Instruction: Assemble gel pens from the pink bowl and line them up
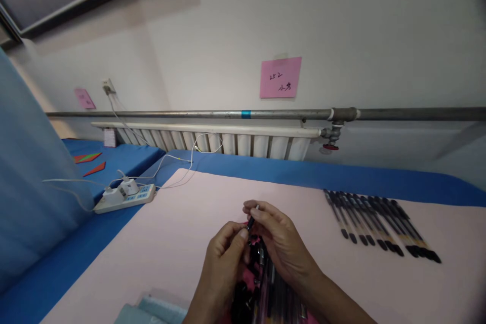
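Both my hands meet over the pale pink table sheet (182,233). My left hand (224,263) and my right hand (279,243) are closed in pinches on one small black pen (251,221), held between their fingertips. Below my hands lies a heap of loose black pens and pen parts (261,288), partly hidden by my wrists. To the right, a row of several black pens (379,225) lies side by side on the sheet.
A white power strip (125,198) with plugged chargers and white cables sits at the left on the blue cover. A blue cushion (26,187) stands far left. Behind the table run a metal pipe (228,113) and a radiator (212,142). A pink note (280,77) hangs on the wall.
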Available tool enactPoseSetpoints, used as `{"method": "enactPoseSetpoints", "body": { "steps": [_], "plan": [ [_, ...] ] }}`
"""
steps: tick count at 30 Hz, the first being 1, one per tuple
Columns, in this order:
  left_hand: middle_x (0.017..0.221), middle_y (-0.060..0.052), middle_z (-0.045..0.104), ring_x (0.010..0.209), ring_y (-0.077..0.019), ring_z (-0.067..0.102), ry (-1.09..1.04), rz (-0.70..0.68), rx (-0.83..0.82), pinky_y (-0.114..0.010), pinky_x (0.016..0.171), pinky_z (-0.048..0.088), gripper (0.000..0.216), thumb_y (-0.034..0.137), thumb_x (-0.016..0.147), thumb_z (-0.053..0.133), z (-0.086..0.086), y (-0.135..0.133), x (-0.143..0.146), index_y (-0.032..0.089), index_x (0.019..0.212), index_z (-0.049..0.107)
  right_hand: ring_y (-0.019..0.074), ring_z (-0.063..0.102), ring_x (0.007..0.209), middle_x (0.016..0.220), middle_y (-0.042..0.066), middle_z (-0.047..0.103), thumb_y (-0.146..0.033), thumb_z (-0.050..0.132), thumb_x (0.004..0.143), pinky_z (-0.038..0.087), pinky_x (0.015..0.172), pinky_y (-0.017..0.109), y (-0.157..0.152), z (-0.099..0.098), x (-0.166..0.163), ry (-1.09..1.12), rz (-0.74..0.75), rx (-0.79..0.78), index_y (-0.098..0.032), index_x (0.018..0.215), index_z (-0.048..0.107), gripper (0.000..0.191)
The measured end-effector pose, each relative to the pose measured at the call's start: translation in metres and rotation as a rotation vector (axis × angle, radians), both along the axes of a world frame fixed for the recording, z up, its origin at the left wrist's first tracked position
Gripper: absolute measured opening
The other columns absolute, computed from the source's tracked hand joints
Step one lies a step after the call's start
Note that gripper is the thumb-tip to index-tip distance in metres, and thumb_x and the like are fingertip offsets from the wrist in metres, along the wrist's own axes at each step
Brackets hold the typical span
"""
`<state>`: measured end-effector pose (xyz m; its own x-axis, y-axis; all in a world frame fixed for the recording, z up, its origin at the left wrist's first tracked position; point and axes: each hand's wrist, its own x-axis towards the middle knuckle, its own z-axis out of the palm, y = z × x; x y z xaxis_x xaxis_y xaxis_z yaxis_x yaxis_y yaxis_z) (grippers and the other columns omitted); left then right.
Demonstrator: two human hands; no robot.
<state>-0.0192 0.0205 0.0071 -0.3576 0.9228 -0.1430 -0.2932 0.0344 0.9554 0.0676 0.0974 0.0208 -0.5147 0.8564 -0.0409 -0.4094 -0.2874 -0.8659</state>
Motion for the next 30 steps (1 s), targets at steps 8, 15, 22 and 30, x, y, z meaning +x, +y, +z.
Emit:
{"method": "enactPoseSetpoints", "body": {
  "steps": [8,15,22,30],
  "plan": [
    [0.044,0.01,0.036,0.034,-0.0012,0.019,-0.267,-0.016,-0.078,-0.015,0.034,0.01,0.026,0.041,0.071,0.064,0.011,-0.003,-0.001,0.019,0.074,0.05,0.0124,0.054,0.07,0.086,0.003,0.067,-0.029,0.072,0.066,0.041,0.07,0.026,0.002,0.003,0.002,0.106,0.093,-0.07,-0.019,0.079,0.072,0.017],
    [0.047,0.008,0.042,0.041,-0.0022,0.031,-0.178,0.013,0.019,-0.015,0.04,0.02,0.024,0.038,0.072,0.065,0.004,0.001,0.0,0.015,0.075,0.056,0.0091,0.047,0.056,0.06,-0.004,0.057,-0.03,0.075,0.062,0.038,0.058,0.022,0.003,0.003,0.002,0.024,0.017,-0.05,-0.018,0.063,0.064,0.016],
    [0.046,0.009,0.04,0.039,-0.002,0.027,-0.263,0.015,0.003,-0.016,0.039,0.015,0.026,0.039,0.07,0.066,0.005,0.001,-0.001,0.017,0.073,0.054,0.0123,0.052,0.068,0.087,0.003,0.065,-0.031,0.071,0.066,0.042,0.066,0.025,0.002,0.003,0.002,0.046,0.056,-0.048,-0.018,0.081,0.071,0.02],
    [0.045,0.009,0.04,0.036,-0.0014,0.024,-0.248,0.008,-0.031,-0.017,0.037,0.011,0.028,0.042,0.069,0.066,0.01,-0.001,0.0,0.017,0.073,0.053,0.0091,0.05,0.061,0.086,0.001,0.064,-0.03,0.072,0.064,0.04,0.063,0.024,0.004,0.005,0.003,0.021,0.05,-0.04,-0.02,0.08,0.071,0.019]
  ]
}}
